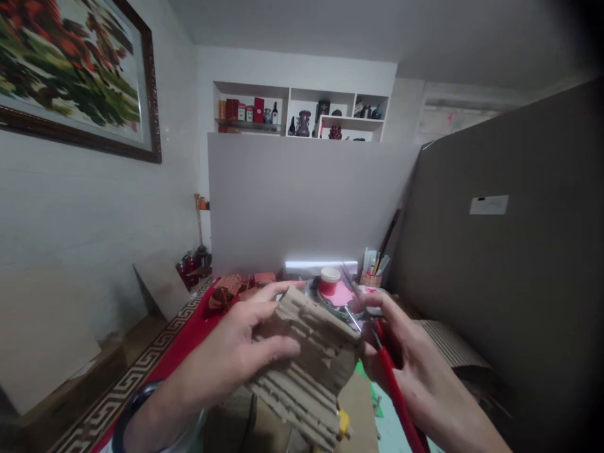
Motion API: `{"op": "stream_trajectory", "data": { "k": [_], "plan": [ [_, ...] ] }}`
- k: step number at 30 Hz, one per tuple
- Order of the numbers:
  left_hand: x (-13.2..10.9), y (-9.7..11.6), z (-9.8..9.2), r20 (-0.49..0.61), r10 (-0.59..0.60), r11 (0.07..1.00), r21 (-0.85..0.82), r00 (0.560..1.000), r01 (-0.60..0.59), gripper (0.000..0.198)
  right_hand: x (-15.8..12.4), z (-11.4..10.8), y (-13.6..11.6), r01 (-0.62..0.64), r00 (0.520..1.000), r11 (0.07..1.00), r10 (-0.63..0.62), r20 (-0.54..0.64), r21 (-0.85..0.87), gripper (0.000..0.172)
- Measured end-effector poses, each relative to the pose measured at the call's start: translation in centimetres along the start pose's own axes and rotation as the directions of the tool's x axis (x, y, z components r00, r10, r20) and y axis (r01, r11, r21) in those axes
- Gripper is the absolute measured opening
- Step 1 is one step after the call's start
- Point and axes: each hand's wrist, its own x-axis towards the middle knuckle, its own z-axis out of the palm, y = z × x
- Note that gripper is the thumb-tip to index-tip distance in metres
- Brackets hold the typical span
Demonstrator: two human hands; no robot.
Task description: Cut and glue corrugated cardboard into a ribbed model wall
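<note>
My left hand is closed around a torn piece of corrugated cardboard, its thumb pressed on the ridged face. The cardboard is tilted, with ragged ridges and patches where the top paper is gone. My right hand grips red-handled scissors at the right edge of the cardboard. Their metal end points up and left near that edge; part of it is blurred or hidden by my fingers. Below the cardboard, a small yellow object shows beside a flat brown cardboard sheet.
A red and white tub stands behind my hands near pink paper. A holder with brushes is at the back right. Brown wrapped bundles lie at the back left on a red cloth. Grey panels rise behind and right.
</note>
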Motion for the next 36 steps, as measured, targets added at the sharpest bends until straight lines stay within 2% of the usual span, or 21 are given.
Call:
{"op": "stream_trajectory", "data": {
  "k": [5, 8, 12, 16, 21, 23, 26, 30, 33, 36],
  "plan": [
    [0.1, -0.5, 0.5, -0.042, 0.019, 0.993, 0.117, 0.999, -0.014, 0.025, -0.2, -0.4, 0.2, 0.066, 0.983, 0.983, -0.094, -0.16, -0.17, 0.013],
    [0.1, -0.6, 1.1, -0.048, -0.026, 0.991, 0.131, 0.999, 0.032, 0.024, -0.4, 0.2, -0.2, 0.084, 0.968, 0.993, -0.101, -0.228, -0.082, 0.012],
    [0.2, -0.5, 2.8, 0.035, -0.065, 0.988, 0.142, 0.997, 0.059, 0.026, -0.4, 2.1, -1.1, 0.141, 0.981, 0.983, -0.123, -0.148, 0.118, 0.021],
    [0.3, -0.7, 4.0, 0.056, -0.07, 0.979, 0.197, 0.996, 0.057, 0.034, -0.2, 3.4, -1.3, 0.206, 0.97, 0.973, -0.189, -0.155, 0.107, 0.032],
    [0.3, -1.0, 4.2, 0.036, -0.069, 0.971, 0.231, 0.997, 0.058, 0.037, -0.4, 3.3, -1.2, 0.26, 0.958, 0.96, -0.242, -0.155, 0.108, 0.044],
    [0.2, -1.0, 4.2, 0.046, -0.063, 0.971, 0.233, 0.997, 0.05, 0.038, -0.4, 3.3, -1.4, 0.268, 0.956, 0.955, -0.247, -0.16, 0.128, 0.042],
    [0.1, -1.0, 4.2, 0.066, -0.06, 0.971, 0.235, 0.996, 0.043, 0.027, -0.4, 3.7, -1.4, 0.276, 0.95, 0.952, -0.251, -0.186, 0.128, 0.038],
    [-0.1, -1.3, 4.0, 0.086, -0.067, 0.967, 0.253, 0.994, 0.044, 0.013, -0.1, 3.9, -0.6, 0.238, 0.944, 0.969, -0.215, -0.249, 0.064, 0.027],
    [-0.1, -1.3, 3.8, 0.104, -0.058, 0.973, 0.23, 0.993, 0.033, 0.007, 0.4, 2.9, 0.4, 0.159, 0.927, 0.986, -0.135, -0.35, 0.042, 0.019],
    [-0.1, -0.9, 3.6, 0.104, -0.066, 0.983, 0.18, 0.992, 0.046, 0.005, 0.9, 1.5, 0.8, 0.08, 0.918, 0.996, -0.056, -0.393, 0.045, 0.015]
  ]
}}
